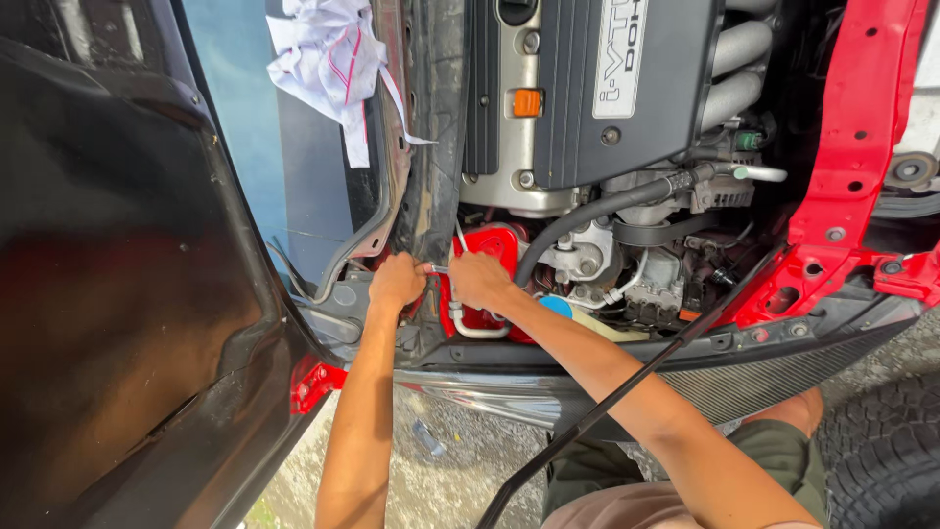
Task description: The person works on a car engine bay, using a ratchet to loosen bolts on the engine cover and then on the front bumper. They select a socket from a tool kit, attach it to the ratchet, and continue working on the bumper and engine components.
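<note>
I lean over an open red car's engine bay. My left hand (396,282) is closed around one end of a small metal tool (437,268) at the bay's corner. My right hand (480,281) grips near the tool's other end, over a red-painted panel (499,245) and a bent silver pipe (475,329). The two hands almost touch. What the tool's tip sits on is hidden by my fingers.
The grey engine cover (587,88) with an orange cap (527,102) lies beyond. A black hose (587,211) curves beside my right hand. A hood prop rod (607,402) crosses my right arm. A white rag (328,59) lies on the windshield edge. The raised black hood (108,274) fills the left; a tyre (881,460) at lower right.
</note>
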